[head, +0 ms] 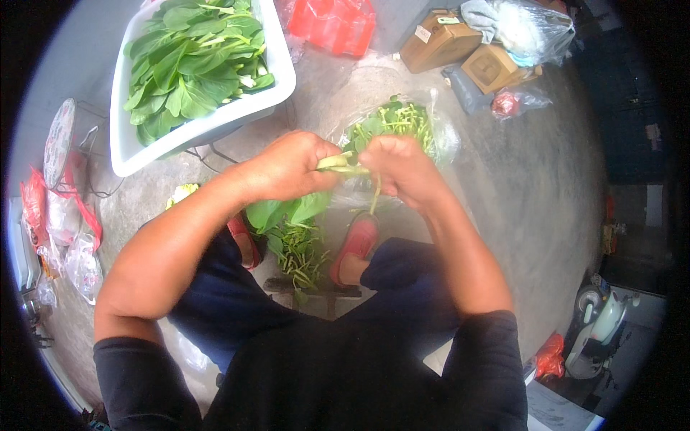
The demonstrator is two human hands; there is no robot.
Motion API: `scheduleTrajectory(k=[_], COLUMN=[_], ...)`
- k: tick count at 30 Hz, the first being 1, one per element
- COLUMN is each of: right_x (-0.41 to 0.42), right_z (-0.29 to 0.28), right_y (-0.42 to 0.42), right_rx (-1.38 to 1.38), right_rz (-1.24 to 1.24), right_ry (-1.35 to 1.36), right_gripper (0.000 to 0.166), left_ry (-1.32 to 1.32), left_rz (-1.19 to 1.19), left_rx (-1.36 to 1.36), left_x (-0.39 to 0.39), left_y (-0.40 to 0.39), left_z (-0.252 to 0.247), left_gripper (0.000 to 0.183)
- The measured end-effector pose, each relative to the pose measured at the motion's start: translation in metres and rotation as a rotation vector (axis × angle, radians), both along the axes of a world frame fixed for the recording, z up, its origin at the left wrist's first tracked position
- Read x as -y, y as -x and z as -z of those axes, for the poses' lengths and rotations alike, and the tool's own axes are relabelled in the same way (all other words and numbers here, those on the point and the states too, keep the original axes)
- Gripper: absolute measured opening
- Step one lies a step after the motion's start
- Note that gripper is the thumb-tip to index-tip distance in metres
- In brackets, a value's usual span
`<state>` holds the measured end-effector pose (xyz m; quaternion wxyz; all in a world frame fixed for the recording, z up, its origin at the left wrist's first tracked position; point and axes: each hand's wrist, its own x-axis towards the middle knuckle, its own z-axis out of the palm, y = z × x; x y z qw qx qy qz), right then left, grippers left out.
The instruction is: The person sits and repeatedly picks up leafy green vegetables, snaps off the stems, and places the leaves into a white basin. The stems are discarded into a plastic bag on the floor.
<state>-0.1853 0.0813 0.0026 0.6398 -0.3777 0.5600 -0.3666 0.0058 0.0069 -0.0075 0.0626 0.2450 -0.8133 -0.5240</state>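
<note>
In the middle of the head view my left hand (299, 164) grips the pale stems of a bunch of leafy greens (294, 209), whose broad leaves hang below the fist. My right hand (399, 167), slightly blurred, pinches at the cut end of those stems. A thin green strip of stalk (375, 196) dangles beneath its fingers. Behind both hands lies a clear plastic bag (444, 143) with trimmed stems and leaves (399, 121) on it. Between my feet is a heap of thin stalks and leaves (299, 248) on the floor.
A white plastic tub (283, 89) full of leafy greens (199, 64) stands on a wire stand at upper left. Beyond are a red plastic bag (334, 24) and cardboard boxes (439, 40). More plastic bags (64, 215) are at left, and a scooter (598, 326) at lower right.
</note>
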Motion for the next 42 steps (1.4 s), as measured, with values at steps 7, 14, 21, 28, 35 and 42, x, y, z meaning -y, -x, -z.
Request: scheduleTrajectory(k=[7, 14, 21, 28, 35, 42], right_x=[-0.009, -0.001, -0.034, 0.032, 0.084, 0.098], right_z=[0.018, 0.037, 0.195, 0.233, 0.258, 0.265], right_y=[0.006, 0.028, 0.021, 0.095, 0.058, 0.07], right_rx=[0.492, 0.325, -0.748, -1.228, -1.426, -1.384], right_rz=[0.05, 0.189, -0.591, -0.1, 0.035, -0.084], right_ry=[-0.112, 0.044, 0.315, 0.001, 0.048, 0.11], right_gripper=[0.009, 0.013, 0.021, 0.02, 0.015, 0.012], left_ry=[-0.467, -0.515, -0.507, -0.693, -0.919, -0.872], left_rz=[-0.026, -0.063, -0.251, -0.412, -0.593, -0.534], left_rx=[0.046, 0.053, -0.043, -0.217, -0.149, -0.177], left_x=[-0.004, -0.003, -0.009, -0.014, -0.007, -0.011], left_y=[-0.004, -0.024, -0.029, -0.04, -0.038, -0.039], left_z=[-0.018, -0.008, -0.017, -0.025, -0.04, -0.032], left_gripper=[0.011, 0.015, 0.021, 0.023, 0.014, 0.011])
